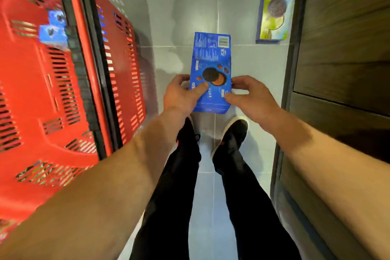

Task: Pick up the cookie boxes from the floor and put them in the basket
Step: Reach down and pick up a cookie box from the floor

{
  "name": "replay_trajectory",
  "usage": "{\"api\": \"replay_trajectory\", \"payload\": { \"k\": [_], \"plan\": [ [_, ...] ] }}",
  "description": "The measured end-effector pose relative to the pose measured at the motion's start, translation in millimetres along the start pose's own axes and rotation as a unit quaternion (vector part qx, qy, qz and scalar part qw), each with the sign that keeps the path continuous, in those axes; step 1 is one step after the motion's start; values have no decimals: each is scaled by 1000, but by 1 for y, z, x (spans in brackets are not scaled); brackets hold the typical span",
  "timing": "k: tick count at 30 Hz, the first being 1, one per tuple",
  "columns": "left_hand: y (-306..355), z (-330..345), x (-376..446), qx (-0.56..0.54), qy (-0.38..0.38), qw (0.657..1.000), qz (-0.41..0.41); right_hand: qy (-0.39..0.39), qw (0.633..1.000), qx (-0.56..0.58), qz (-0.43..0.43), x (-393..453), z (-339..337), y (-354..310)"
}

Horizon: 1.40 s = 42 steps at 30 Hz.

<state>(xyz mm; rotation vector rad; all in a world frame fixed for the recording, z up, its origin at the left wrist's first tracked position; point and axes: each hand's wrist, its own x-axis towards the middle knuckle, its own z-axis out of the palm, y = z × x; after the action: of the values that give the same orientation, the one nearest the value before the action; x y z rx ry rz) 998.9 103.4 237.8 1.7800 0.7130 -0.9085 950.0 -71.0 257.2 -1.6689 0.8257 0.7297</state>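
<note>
The place looked like a shop aisle, or a mock-up of one. A red plastic shopping basket (52, 95) with slotted walls and a black handle stood at the left, of the kind shops hand to customers. The floor (168, 6) was laid in large pale grey tiles with thin joints. Packaged cookie boxes lay on it, a blue one (211, 55) and a yellow-green one (274, 6). Along the right ran a dark wood-grain unit (341, 38) with a horizontal seam, like a cabinet or shelf base.
</note>
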Motion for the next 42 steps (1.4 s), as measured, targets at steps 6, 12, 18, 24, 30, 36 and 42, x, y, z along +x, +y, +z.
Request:
{"api": "replay_trajectory", "payload": {
  "k": [6, 12, 18, 24, 30, 36, 42],
  "plan": [
    [56, -58, -85, 195, -64, 960, 190, 86, 960, -234, -124, -83, -19, -48],
    [101, -124, -167, 391, -119, 837, 364, 101, 873, -404, -254, -152, -40, -109],
    [122, -172, -234, 463, -150, 738, 468, -105, 859, -417, -276, -200, -35, -151],
    [108, -230, -278, 349, -62, 843, 404, -90, 902, -304, -294, -254, 2, -166],
    [81, -281, -281, 0, -19, 991, 131, 4, 864, -323, -387, -261, 59, -198],
    [52, -344, -246, -156, 19, 981, 112, -5, 846, -332, -418, -241, 137, -233],
    [14, -431, -202, -193, 32, 971, 140, -16, 990, -83, -116, -212, 227, -255]
  ]
}}
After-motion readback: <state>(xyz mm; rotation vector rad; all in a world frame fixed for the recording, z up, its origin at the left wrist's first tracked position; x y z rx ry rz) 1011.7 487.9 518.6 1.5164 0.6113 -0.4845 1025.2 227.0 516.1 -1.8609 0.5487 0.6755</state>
